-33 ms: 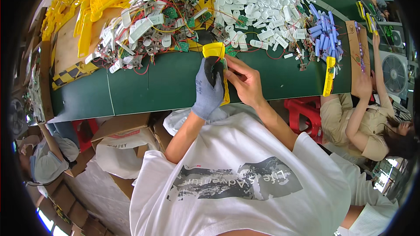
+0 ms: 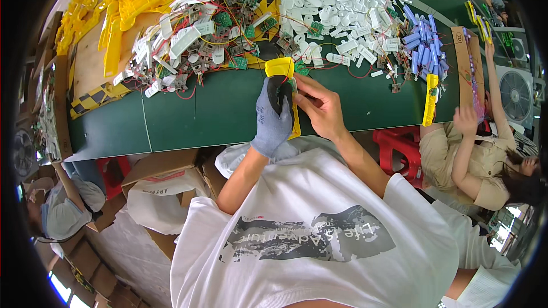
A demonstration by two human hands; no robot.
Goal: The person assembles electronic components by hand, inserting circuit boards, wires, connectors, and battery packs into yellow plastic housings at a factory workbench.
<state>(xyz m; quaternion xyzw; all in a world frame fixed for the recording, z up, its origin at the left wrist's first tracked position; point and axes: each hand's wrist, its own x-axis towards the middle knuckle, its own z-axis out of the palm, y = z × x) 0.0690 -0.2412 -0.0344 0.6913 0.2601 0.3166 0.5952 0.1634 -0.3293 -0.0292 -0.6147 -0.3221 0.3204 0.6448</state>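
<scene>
My left hand (image 2: 272, 117), in a grey-blue glove with dark fingertips, is closed around a yellow plastic casing (image 2: 279, 69). The casing stands upright in front of my chest, at the table's near edge. A bit of red wire shows above the gloved thumb, and a sliver of green lies along the casing's right side. My bare right hand (image 2: 323, 109) pinches at that right edge, its thumb and forefinger close together. What sits between those fingertips is hidden. Just beyond the casing lies a tangle of white covers, wires and green circuit boards (image 2: 240, 62).
Yellow casings (image 2: 140, 0) are heaped at the far left. White plastic covers (image 2: 319, 0) and blue-purple cylindrical cells (image 2: 423, 51) lie far right, near another yellow casing (image 2: 430, 99). A co-worker (image 2: 476, 162) sits at the right by a red stool (image 2: 398, 151); cardboard boxes (image 2: 157, 168) stand below left.
My hands and the casing hold nearly the same pose. The co-worker's lower hand at the right has shifted slightly down and left, away from the cardboard divider.
</scene>
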